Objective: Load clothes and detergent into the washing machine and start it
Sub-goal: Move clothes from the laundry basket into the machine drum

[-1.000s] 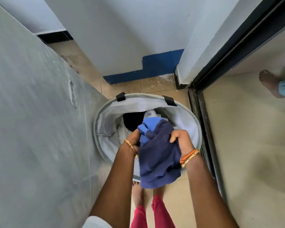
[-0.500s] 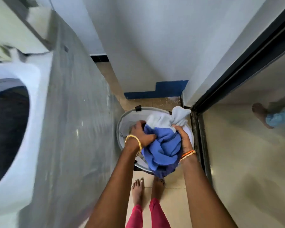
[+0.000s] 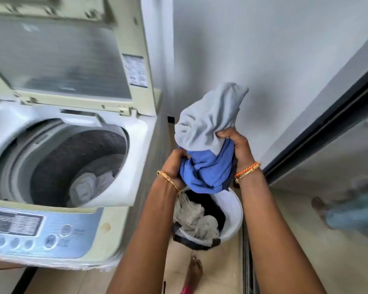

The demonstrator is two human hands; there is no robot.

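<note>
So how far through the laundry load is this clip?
Partly done. The washing machine lid is up and some pale clothes already lie in the drum. In hand: the left hand and right hand grip a blue and grey bundle above the basket. Left: that bundle, the clothes in the basket, detergent (none visible), starting it.

Soft, even daylight, fairly bright. Motion blur smears cream top-loading washing machine (image 3: 68, 158) at left, worst on blue control panel (image 3: 30, 232). Soft shadow on grey wall (image 3: 263, 60). Wide-angle bending at edges.
</note>
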